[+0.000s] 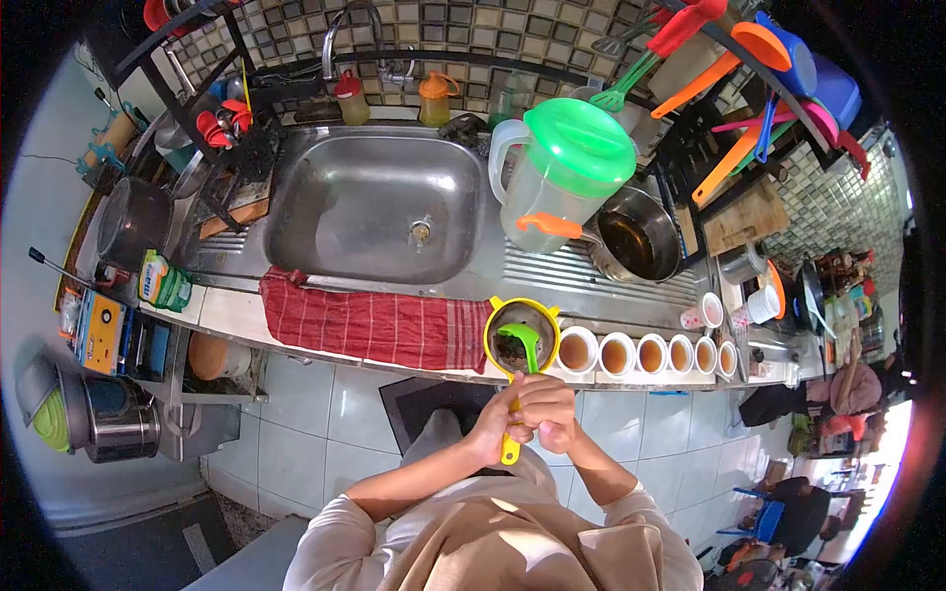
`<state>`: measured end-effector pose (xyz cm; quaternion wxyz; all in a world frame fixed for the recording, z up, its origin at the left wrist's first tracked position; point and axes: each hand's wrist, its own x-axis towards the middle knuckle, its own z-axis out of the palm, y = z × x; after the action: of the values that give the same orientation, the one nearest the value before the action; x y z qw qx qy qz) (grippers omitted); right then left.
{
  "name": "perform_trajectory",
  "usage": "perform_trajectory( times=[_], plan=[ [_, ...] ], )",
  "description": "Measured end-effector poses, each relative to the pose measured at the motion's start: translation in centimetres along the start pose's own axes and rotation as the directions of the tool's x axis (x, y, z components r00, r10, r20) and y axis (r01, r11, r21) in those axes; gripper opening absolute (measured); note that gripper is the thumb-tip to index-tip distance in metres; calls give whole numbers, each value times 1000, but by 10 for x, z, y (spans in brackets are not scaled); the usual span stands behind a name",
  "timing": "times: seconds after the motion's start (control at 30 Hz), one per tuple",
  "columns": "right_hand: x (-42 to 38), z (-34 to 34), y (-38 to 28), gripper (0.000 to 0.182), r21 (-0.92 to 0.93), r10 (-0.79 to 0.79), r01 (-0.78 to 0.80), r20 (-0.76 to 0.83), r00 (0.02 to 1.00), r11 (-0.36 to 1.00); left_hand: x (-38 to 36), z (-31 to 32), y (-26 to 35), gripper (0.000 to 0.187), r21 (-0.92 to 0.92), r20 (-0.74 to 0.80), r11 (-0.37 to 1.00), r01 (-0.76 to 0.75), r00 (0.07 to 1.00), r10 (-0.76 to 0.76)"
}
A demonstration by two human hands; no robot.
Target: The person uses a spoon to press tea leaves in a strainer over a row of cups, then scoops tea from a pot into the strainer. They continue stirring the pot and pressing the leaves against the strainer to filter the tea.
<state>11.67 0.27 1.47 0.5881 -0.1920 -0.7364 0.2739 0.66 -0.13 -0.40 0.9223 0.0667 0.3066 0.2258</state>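
Note:
A yellow-rimmed strainer [542, 312] is over the counter's front edge, with dark wet bits in its mesh. Its yellow handle points toward me, and my left hand [493, 426] is closed around it. My right hand [547, 406] grips the green handle of a ladle [533, 338], whose head sits inside the strainer. Both hands touch each other. Whatever is under the strainer is hidden. Just to its right, a paper cup [577, 350] of brown liquid begins a row of several similar cups along the edge.
A red checked cloth [365, 320] lies left of the strainer, in front of the steel sink [370, 158]. Behind the cups stand a pot [634, 231] of dark liquid and a large green-lidded pitcher [562, 187]. Two stacks of cups [702, 312] lie at right. People are at far right.

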Motion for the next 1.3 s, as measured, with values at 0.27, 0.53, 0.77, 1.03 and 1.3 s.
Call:
perform_trajectory(
  times=[0.27,0.53,0.77,1.03,1.3],
  plan=[
    [14,-3,-29,48,-28,66,-68,-87,994,997,-1,-1,1,34,-75,84,996,47,996,-41],
    [8,6,-29,50,-14,84,-85,-103,991,996,-1,1,-1,33,-99,24,994,38,999,-36],
    [26,-2,-46,47,66,116,-105,-209,971,992,-4,0,3,34,-87,119,992,88,990,-77],
    [18,-2,-43,44,186,217,-170,-272,938,968,-4,-2,3,34,-69,148,994,81,986,-70],
    [11,-3,-34,42,37,276,-274,-158,948,961,-4,0,1,33,-64,75,996,64,995,-59]
  ],
)
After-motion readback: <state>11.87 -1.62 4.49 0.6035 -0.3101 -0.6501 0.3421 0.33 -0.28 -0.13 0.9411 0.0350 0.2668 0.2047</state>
